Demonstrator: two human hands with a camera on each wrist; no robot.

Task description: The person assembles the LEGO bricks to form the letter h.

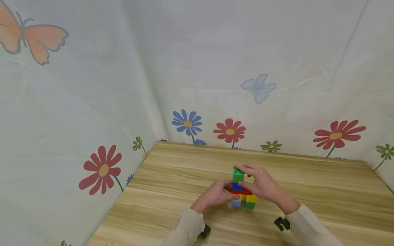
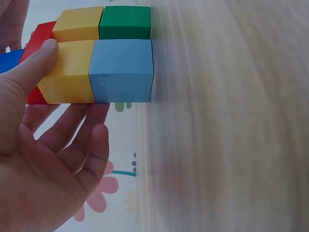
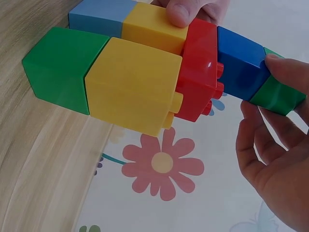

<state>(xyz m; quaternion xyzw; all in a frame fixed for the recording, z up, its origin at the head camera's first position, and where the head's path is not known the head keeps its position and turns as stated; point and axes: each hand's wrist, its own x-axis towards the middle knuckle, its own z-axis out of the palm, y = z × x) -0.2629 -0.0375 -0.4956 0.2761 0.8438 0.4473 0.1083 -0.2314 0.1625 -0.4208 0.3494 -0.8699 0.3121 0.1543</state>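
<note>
A small toy-brick structure stands on the table. One leg has a light blue brick (image 2: 120,70) under a yellow brick (image 2: 67,79); the other has a green brick (image 3: 65,70) under a second yellow brick (image 3: 133,82). A red brick (image 3: 197,72) bridges both legs. On its left end sits a blue brick (image 3: 241,60), topped by another green brick (image 1: 238,176). My left hand (image 1: 215,194) grips the left yellow brick, thumb on its near face and fingers behind. With thumb and fingers, my right hand (image 1: 261,181) pinches the top green brick; the thumb lies near its seam with the blue one.
The wooden table (image 1: 172,164) extends around the structure. Behind and to the left hangs a pale cloth (image 1: 197,68) printed with flowers and butterflies. Black wrist devices (image 1: 281,223) show beside the sleeves.
</note>
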